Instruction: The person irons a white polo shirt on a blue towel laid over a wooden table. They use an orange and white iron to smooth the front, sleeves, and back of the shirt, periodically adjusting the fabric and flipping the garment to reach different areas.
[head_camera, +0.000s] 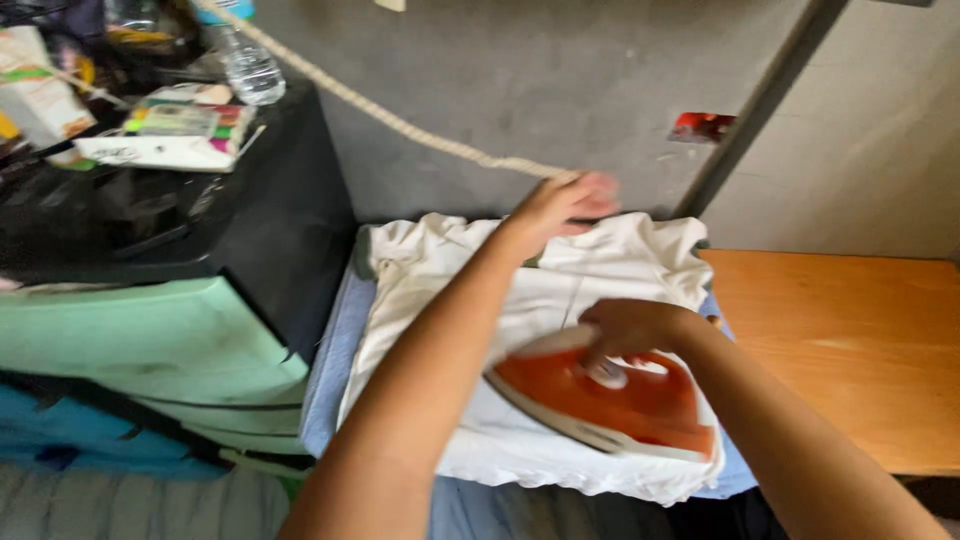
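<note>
On the far left a black cabinet (280, 200) carries a clear plastic bottle (248, 62) and a flat box of coloured items (175, 135), with a pale green panel (140, 340) below it. A braided cord (400, 120) runs slanting from the top left across the grey wall (560, 80) down to the left hand.

The left arm reaches up and forward from the lower edge of the view, forearm stretched long over the cloth. The left hand (560, 205) sits at the far edge of the white garment (540, 290), its fingers closed around the cord's end, though blur hides just how tight.

The garment lies spread flat on a light blue cover (330, 380), its far edge rumpled near the wall and its near hem hanging slightly over the front.

The right arm comes in from the lower right, bent at the wrist. The right hand (630, 330) curls down over the handle of the iron (610, 395), fingers wrapped round it. The iron is orange with a pale rim, lying tilted with its nose pointing left, resting on the near right part of the garment.

To the right stands a bare wooden tabletop (850, 350), just beside the cover. Above it a small red patch (703, 126) sits on the wall next to a dark slanting bar (760, 105).
</note>
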